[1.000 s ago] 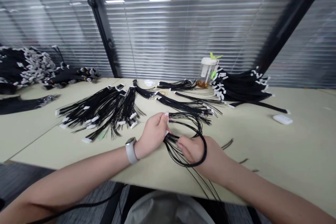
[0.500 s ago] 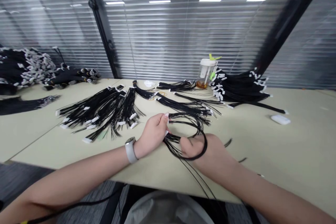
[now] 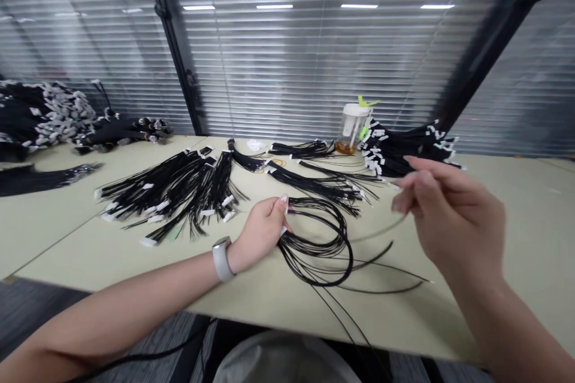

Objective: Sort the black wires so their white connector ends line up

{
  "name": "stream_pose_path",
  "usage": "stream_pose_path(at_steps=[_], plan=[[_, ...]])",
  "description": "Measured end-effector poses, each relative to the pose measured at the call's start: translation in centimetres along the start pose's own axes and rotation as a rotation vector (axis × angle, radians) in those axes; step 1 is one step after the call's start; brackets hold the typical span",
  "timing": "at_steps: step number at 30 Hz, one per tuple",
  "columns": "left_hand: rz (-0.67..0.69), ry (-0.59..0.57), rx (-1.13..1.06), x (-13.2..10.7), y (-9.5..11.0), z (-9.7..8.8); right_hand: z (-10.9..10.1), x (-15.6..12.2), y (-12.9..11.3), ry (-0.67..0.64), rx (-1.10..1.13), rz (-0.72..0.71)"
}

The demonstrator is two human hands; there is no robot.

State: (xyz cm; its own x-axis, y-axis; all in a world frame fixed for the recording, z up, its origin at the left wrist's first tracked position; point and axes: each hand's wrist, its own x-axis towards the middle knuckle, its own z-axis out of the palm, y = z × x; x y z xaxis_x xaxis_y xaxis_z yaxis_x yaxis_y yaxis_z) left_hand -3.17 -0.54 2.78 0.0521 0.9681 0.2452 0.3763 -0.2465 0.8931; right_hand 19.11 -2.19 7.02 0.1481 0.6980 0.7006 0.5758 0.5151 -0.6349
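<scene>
My left hand [image 3: 265, 224], with a grey-banded watch [image 3: 223, 258] at the wrist, pinches the white-connector end of a coiled bundle of black wires [image 3: 330, 278]. The loops spread to the right of its fingers, just over the table, and some loose ends trail past the front edge. My right hand [image 3: 449, 209] is raised to the right of the coil, thumb and fingers drawn together. A thin wire [image 3: 381, 231], blurred by motion, runs from the coil up to those fingertips and appears to be held there.
Black cables with white connectors [image 3: 175, 191] fan out at left centre, with more cables [image 3: 309, 179] behind the coil. A cup [image 3: 353, 128] with amber liquid stands near the blinds, beside a cable pile [image 3: 404, 149]. A larger pile [image 3: 45, 114] lies far left.
My right hand has left the coil and moved up and to the right, drawing a wire out. My left hand keeps its place, and several wire ends now lie spread rightward.
</scene>
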Motion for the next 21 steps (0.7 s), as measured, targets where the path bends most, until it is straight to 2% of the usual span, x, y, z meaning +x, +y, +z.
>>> stream_pose_path(at_steps=[3,6,10,14,21], plan=[[0.009,-0.021,-0.003,-0.1,0.0,0.0,1.0,-0.7,0.0,-0.276,-0.002,0.078],[0.041,-0.046,-0.007,-0.3,0.1,0.0,2.5,-1.7,-0.5,-0.495,-0.038,-0.006],[0.124,-0.080,0.002,-0.8,0.2,0.0,4.0,-2.8,-1.4,-0.530,-0.096,-0.147],[0.188,-0.122,0.039,-1.4,0.3,0.2,4.4,-3.2,-1.7,-0.563,-0.157,-0.157],[0.194,-0.153,0.056,-1.8,0.1,0.5,4.5,-3.4,-1.8,-0.579,-0.157,-0.176]])
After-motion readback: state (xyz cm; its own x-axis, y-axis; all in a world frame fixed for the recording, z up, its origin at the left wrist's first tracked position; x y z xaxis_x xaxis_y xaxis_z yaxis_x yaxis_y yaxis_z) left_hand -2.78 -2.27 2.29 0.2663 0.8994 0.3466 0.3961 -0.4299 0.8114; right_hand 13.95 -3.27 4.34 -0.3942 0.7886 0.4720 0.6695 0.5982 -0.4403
